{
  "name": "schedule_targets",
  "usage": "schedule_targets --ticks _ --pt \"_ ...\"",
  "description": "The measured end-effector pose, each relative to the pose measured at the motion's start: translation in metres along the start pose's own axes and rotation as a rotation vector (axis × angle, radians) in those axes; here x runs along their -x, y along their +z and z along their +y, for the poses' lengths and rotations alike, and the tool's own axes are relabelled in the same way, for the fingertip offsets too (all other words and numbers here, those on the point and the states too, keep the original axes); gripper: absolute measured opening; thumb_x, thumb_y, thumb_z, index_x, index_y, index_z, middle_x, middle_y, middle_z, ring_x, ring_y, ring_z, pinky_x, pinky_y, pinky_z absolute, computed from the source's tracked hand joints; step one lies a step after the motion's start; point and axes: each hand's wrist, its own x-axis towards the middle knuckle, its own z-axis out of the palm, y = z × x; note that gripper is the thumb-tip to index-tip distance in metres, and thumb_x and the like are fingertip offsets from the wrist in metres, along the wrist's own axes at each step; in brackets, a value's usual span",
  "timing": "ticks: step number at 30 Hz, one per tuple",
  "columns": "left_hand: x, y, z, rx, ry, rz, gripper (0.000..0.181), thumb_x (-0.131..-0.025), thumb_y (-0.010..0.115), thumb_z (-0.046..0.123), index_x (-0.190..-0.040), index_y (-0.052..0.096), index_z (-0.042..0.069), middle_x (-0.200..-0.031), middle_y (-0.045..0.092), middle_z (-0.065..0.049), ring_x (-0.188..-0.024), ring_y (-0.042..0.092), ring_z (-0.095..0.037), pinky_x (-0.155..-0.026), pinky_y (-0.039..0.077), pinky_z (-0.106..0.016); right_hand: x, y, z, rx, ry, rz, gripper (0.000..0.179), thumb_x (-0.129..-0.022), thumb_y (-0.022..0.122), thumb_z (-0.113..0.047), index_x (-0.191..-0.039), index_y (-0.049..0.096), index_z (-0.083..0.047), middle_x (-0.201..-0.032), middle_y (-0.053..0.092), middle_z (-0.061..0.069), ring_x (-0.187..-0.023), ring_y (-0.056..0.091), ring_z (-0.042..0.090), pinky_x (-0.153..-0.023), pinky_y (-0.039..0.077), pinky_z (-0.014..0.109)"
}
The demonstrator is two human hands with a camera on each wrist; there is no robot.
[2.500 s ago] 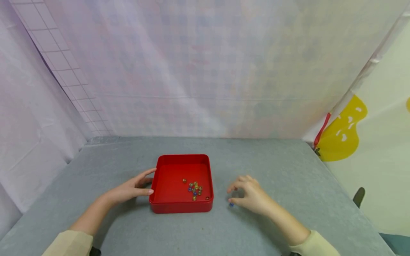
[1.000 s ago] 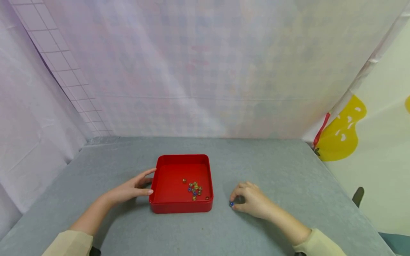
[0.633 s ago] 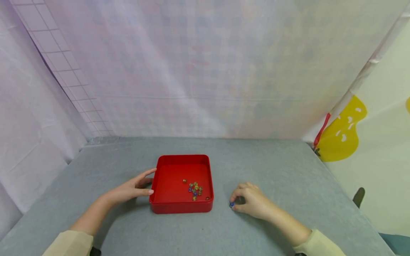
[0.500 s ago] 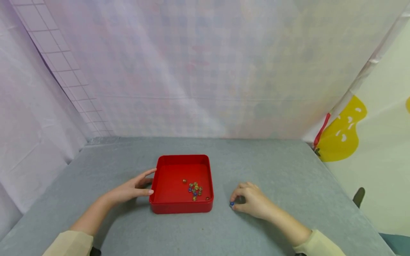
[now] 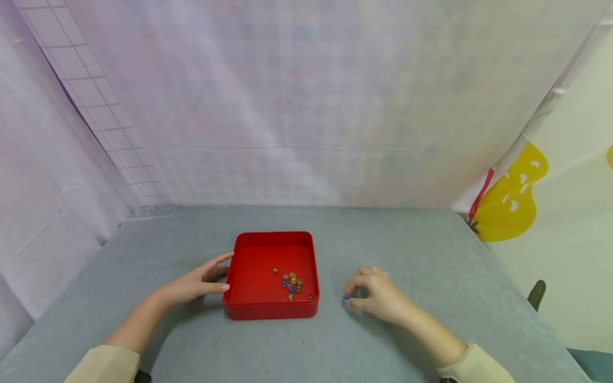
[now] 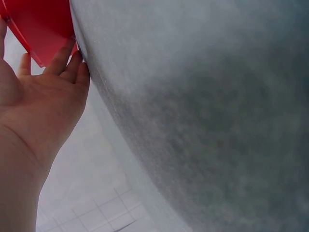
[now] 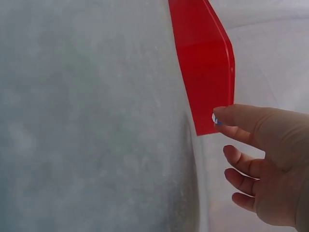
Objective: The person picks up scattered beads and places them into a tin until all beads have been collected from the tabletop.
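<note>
My right hand [image 5: 375,295] pinches a small blue marble [image 5: 346,298] between thumb and index finger, to the right of the red tray [image 5: 270,310]. In the right wrist view a bit of the clear-and-blue marble [image 7: 216,118] shows at the fingertips, and the other fingers are loosely bent. My left hand [image 5: 191,283] rests with spread fingers against the tray's left wall. The left wrist view shows the left hand [image 6: 53,99] palm-side, fingertips at the red wall. Several small marbles [image 5: 292,282], yellowish and blue, lie in the tray's near right part.
A grey cloth-like surface [image 5: 407,239] carries the tray. White patterned curtains [image 5: 306,106] hang behind it and at the left. On the right hangs a pale sheet [image 5: 565,276] with a yellow print.
My right hand reached down to the blue marble on the surface and pinched it. The hand and marble have since moved slightly up and away from me. Left hand and tray stay put.
</note>
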Motion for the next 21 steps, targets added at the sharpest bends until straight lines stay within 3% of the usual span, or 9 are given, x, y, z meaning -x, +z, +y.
schedule_targets --ticks 9,21 --pt "0.001 0.000 -0.001 -0.002 0.005 -0.002 0.075 -0.095 0.059 0.020 -0.154 0.013 0.015 -0.151 0.023 -0.025 -0.138 0.021 -0.042 -0.102 0.025 -0.063 -0.008 -0.005 -0.002 -0.024 0.009 0.075 0.016 -0.074 0.082 -0.017 -0.083 0.069 -0.023 -0.089 0.060 -0.016 -0.090 0.051 0.013 -0.082 0.038 0.041" --pt "0.001 0.001 0.000 -0.042 0.000 0.031 0.077 -0.094 0.062 0.023 -0.154 0.015 0.016 -0.151 0.025 -0.024 -0.137 0.023 -0.042 -0.100 0.028 -0.064 -0.019 -0.008 -0.009 -0.106 0.046 0.118 0.016 -0.076 0.081 -0.016 -0.086 0.071 -0.023 -0.088 0.059 -0.016 -0.090 0.051 0.015 -0.084 0.037 0.042"
